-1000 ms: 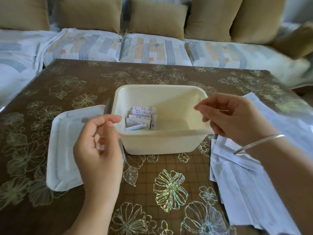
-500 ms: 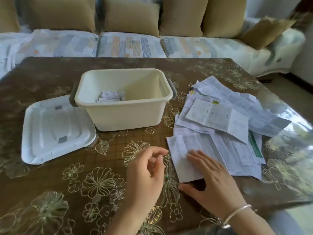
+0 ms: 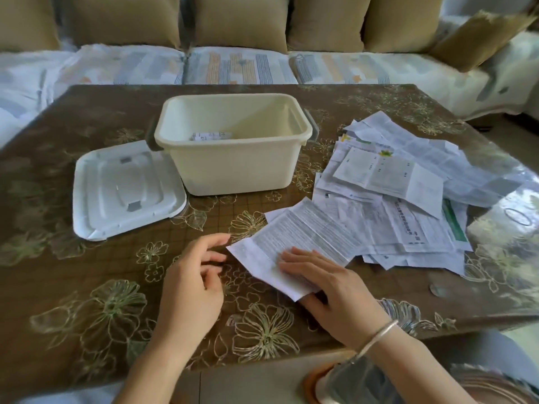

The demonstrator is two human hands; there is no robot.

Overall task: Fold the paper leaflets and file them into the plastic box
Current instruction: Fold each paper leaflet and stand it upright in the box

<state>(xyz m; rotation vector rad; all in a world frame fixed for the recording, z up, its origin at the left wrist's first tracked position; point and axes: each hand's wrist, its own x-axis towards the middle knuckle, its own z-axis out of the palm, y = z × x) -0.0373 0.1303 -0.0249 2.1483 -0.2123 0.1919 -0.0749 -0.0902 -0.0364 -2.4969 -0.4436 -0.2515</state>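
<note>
While the right hand [image 3: 335,290] presses flat, fingers straight, on the near end of a leaflet [image 3: 303,228], the left hand [image 3: 189,284] hovers loosely curled and empty just beside its left corner. The thin, creased, printed sheet lies skewed, one corner toward the person; its long axis is unclear. To the right is a loose pile [image 3: 408,199]. Beyond the hands is the box [image 3: 233,142], rigid cream plastic, open, with folded leaflets [image 3: 210,136] inside. The white lid [image 3: 125,188] lies left.

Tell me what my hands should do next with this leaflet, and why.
Probably the left hand should pinch the leaflet at its corner and fold it over: the right hand presses it flat, unfolded, and the left hovers beside it, empty.
</note>
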